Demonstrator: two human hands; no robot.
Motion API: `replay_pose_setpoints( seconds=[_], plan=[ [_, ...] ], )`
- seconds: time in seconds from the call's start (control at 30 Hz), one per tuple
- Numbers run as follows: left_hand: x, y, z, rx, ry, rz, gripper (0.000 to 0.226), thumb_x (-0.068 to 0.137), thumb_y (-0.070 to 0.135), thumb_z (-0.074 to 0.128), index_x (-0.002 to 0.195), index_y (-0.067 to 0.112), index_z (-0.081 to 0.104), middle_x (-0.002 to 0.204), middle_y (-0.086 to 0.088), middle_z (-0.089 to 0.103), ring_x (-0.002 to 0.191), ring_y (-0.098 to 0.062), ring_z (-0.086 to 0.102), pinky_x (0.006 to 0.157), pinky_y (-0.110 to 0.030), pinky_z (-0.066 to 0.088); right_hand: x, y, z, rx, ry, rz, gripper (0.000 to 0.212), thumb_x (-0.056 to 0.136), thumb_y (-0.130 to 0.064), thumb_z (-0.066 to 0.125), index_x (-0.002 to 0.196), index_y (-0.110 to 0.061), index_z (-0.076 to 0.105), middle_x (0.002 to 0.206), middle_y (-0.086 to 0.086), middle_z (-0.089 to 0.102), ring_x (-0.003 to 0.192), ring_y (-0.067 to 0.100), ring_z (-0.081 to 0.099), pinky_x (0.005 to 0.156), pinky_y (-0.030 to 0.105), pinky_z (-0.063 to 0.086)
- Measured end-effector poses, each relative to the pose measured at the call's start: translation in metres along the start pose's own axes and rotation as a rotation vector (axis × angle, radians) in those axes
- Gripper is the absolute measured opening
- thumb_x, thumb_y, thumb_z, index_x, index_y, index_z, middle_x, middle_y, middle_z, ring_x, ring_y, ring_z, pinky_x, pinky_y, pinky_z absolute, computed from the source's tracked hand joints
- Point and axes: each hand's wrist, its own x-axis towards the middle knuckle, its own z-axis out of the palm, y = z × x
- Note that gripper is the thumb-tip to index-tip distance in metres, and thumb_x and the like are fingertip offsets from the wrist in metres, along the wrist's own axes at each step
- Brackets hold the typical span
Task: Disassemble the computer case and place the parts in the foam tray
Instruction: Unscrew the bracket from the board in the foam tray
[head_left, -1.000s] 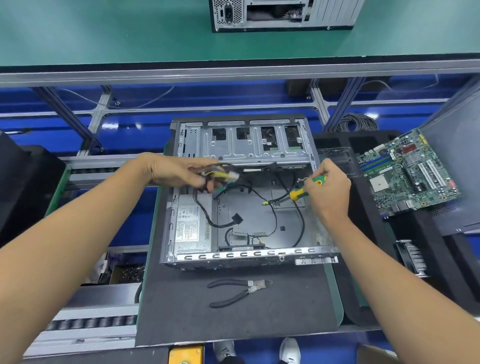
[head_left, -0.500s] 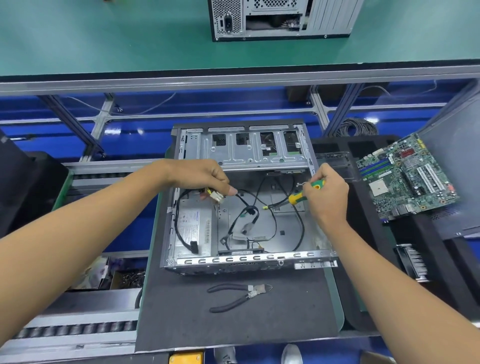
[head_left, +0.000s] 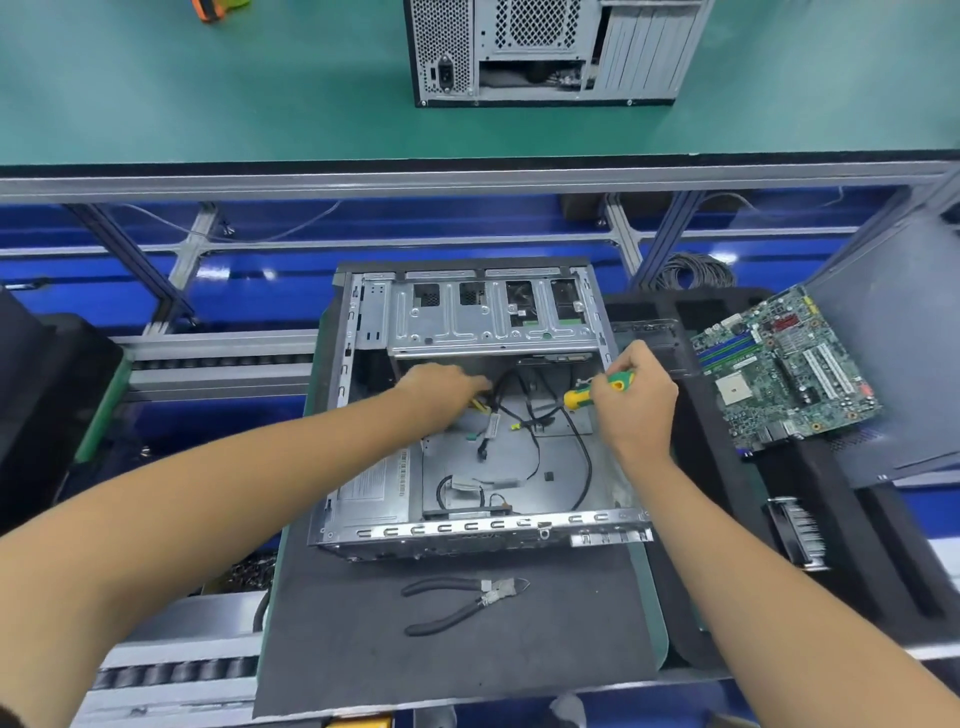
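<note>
The left hand (head_left: 441, 387) reaches palm-down into the computer case (head_left: 475, 415); its fingertips are buried among the black cables (head_left: 524, 410), so whether they pinch a connector cannot be told. At three o'clock of it, the right hand (head_left: 636, 397) curls tightly round a screwdriver (head_left: 597, 389) with a yellow-and-green handle, tip aimed into the chassis. The cables are likely soft and springy, best pulled by their plastic plugs, not the wires. The case is open on the dark mat, thin stamped steel, stiff, probably with sharp edges; lift it by the folded rims. At three o'clock the foam tray (head_left: 727, 519) carries a green motherboard (head_left: 784, 369), fragile, edge-handling only. Pliers (head_left: 467, 603) lie at six o'clock.
</note>
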Motion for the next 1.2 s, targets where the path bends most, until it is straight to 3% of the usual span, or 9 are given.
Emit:
replay_pose_setpoints(
  seconds=[0.2, 0.27, 0.33, 0.43, 0.6, 0.77, 0.97, 1.07, 1.2],
  plan=[
    [0.014, -0.003, 0.004, 0.207, -0.265, -0.087, 0.052, 0.105, 0.052, 0.031, 0.148, 0.029, 0.047, 0.153, -0.007, 0.044, 0.139, -0.03, 0.044, 0.1, -0.047, 0.046, -0.001, 0.0, 0.0, -0.003, -0.027, 0.035, 0.027, 0.08, -0.004, 0.066, 0.072, -0.02, 0.045, 0.06, -0.002, 0.05, 0.057, 0.011, 0.048, 0.05, 0.03, 0.042],
    [0.023, 0.008, 0.007, 0.363, -0.303, -0.057, 0.069, 0.101, 0.069, 0.021, 0.137, 0.024, 0.059, 0.141, -0.004, 0.055, 0.133, -0.025, 0.049, 0.084, -0.039, 0.043, -0.001, -0.001, -0.001, 0.015, -0.025, 0.037, 0.03, 0.079, -0.004, 0.066, 0.071, -0.023, 0.044, 0.058, -0.004, 0.049, 0.05, 0.007, 0.046, 0.046, 0.017, 0.035],
    [0.034, 0.023, 0.012, 0.404, -0.284, -0.074, 0.056, 0.106, 0.059, 0.03, 0.126, 0.02, 0.065, 0.126, 0.0, 0.065, 0.117, -0.021, 0.059, 0.075, -0.034, 0.04, -0.001, -0.001, 0.0, -0.019, -0.046, 0.036, 0.031, 0.08, -0.008, 0.067, 0.071, -0.024, 0.042, 0.058, -0.004, 0.051, 0.05, 0.008, 0.046, 0.045, 0.017, 0.033],
    [0.048, 0.036, 0.023, 0.139, -0.158, -0.195, 0.046, 0.107, 0.023, 0.046, 0.151, 0.014, 0.039, 0.138, -0.004, 0.059, 0.122, -0.023, 0.06, 0.09, -0.035, 0.049, -0.002, 0.0, 0.001, -0.086, -0.105, 0.027, 0.029, 0.081, -0.013, 0.068, 0.074, -0.023, 0.042, 0.061, 0.0, 0.055, 0.056, 0.018, 0.053, 0.047, 0.027, 0.035],
    [0.063, 0.062, 0.026, -0.139, -0.034, -0.292, 0.09, 0.101, 0.071, 0.03, 0.161, 0.005, 0.018, 0.165, -0.02, 0.026, 0.153, -0.036, 0.026, 0.126, -0.047, 0.021, -0.001, 0.003, 0.002, -0.104, -0.134, 0.022, 0.032, 0.079, -0.014, 0.069, 0.074, -0.026, 0.04, 0.059, -0.004, 0.055, 0.055, 0.01, 0.053, 0.045, 0.019, 0.03],
    [0.077, 0.073, 0.027, -0.526, 0.074, -0.405, 0.044, 0.108, 0.041, 0.047, 0.128, 0.007, 0.065, 0.124, -0.018, 0.067, 0.114, -0.033, 0.063, 0.094, -0.037, 0.05, -0.001, 0.003, 0.003, -0.123, -0.134, 0.026, 0.035, 0.077, -0.015, 0.069, 0.074, -0.028, 0.037, 0.06, -0.009, 0.053, 0.057, 0.005, 0.052, 0.048, 0.023, 0.031],
    [0.053, 0.051, 0.022, -1.426, 0.214, -0.48, 0.03, 0.108, 0.01, 0.049, 0.122, -0.013, 0.063, 0.118, -0.031, 0.069, 0.093, -0.035, 0.068, 0.083, -0.045, 0.056, 0.0, 0.005, 0.002, -0.12, -0.156, 0.01, 0.032, 0.074, -0.014, 0.066, 0.072, -0.027, 0.037, 0.058, -0.007, 0.053, 0.054, 0.011, 0.053, 0.049, 0.025, 0.037],
    [0.025, 0.041, 0.012, -1.67, 0.121, -0.368, 0.02, 0.109, 0.009, 0.045, 0.108, -0.003, 0.061, 0.125, -0.029, 0.067, 0.099, -0.03, 0.07, 0.064, -0.028, 0.056, -0.002, 0.006, 0.002, -0.113, -0.137, -0.01, 0.033, 0.075, -0.013, 0.066, 0.071, -0.027, 0.036, 0.059, -0.005, 0.052, 0.055, 0.006, 0.049, 0.048, 0.023, 0.03],
    [-0.01, 0.033, 0.008, -1.839, 0.074, -0.07, 0.019, 0.106, 0.015, 0.038, 0.088, 0.014, 0.043, 0.13, -0.015, 0.069, 0.121, -0.019, 0.064, 0.102, -0.039, 0.041, -0.001, 0.004, 0.001, -0.034, -0.107, -0.008, 0.034, 0.078, -0.009, 0.069, 0.07, -0.027, 0.041, 0.061, -0.007, 0.052, 0.062, 0.0, 0.053, 0.047, 0.023, 0.029]
  ],
)
